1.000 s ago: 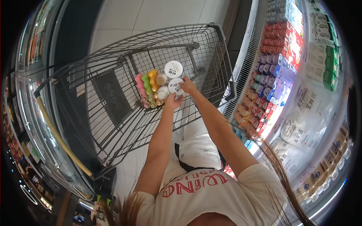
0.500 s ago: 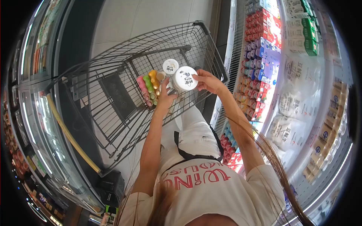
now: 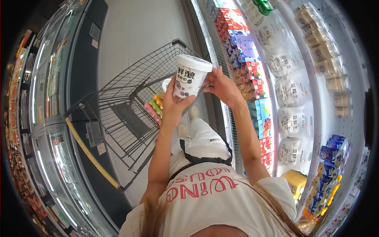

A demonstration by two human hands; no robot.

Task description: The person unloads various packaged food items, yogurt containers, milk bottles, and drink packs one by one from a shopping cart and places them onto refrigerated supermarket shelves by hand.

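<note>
1. Standing along the left side, a long dark-based freezer cabinet with glass doors (image 3: 59,79) runs past the cart.
2. A curved yellow bar handle (image 3: 90,152) forms the left edge of the grey wire-mesh shopping cart (image 3: 132,77).
3. Inside the cart, near its right-hand edge, lie pink, green and yellow small plastic bottles (image 3: 153,108), set in rows.
4. Just beyond them is a round white lid (image 3: 165,83), partly hidden by the left hand (image 3: 173,103).
5. That hand holds a white cylindrical tub with dark lettering and a berry print (image 3: 185,81), thumb across its lower front; the tub appears across the cart's right-hand edge, lid up, label facing the camera.
6. At the tub's right, the right hand (image 3: 223,87) has loosely bent fingers; whether they touch it, I cannot tell.
7. Farther right, white plastic-wrapped packs (image 3: 291,91) line a lit shelf.
</note>
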